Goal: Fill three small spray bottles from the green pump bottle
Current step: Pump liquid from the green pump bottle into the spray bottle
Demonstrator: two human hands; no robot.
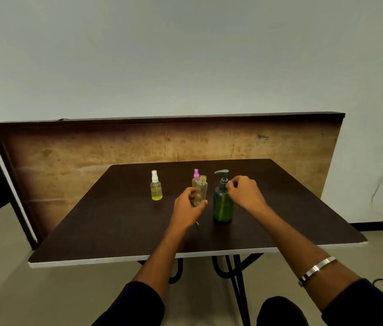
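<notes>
Seemingly midway: the green pump bottle [223,203] stands mid-table, the right hand [244,191] pinching at its collar. At nine o'clock the left hand [189,208] grips an uncapped bottle [201,190]; the white-capped bottle [156,187] already holds yellow liquid, and the pink-capped bottle [195,177] is mostly hidden.

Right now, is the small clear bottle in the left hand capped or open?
Open. The small clear bottle gripped by the left hand shows a bare threaded neck, no spray head.
</notes>
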